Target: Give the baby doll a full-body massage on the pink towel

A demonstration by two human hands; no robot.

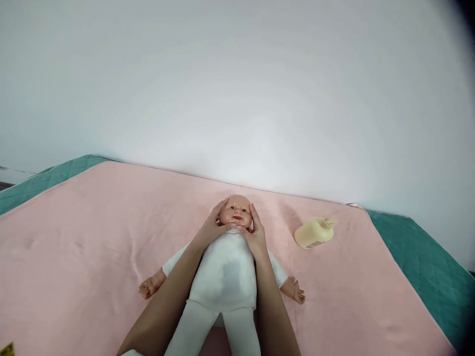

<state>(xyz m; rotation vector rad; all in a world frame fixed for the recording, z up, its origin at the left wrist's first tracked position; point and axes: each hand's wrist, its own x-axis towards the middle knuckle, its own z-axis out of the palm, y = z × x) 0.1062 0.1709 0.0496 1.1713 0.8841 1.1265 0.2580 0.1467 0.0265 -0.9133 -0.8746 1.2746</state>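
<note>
A baby doll [226, 267] in a white outfit lies on its back on a pink blanket [92, 237], its head away from me and its arms spread. Cupped round one side of its head is my left hand [214, 225], with the thumb under the chin. My right hand [257, 235] cups the other side in the same way, its thumb also by the chin. Both hands are closed on the head, and my forearms run along the doll's sides. A greyish patch shows on the doll's belly.
A pale yellow pump bottle [313, 233] lies tilted on the blanket, right of the doll. Green quilted padding [419, 267] shows beyond the blanket's sides. A white wall [237, 99] rises behind the bed. Something yellow and black [7, 349] pokes into the bottom left corner.
</note>
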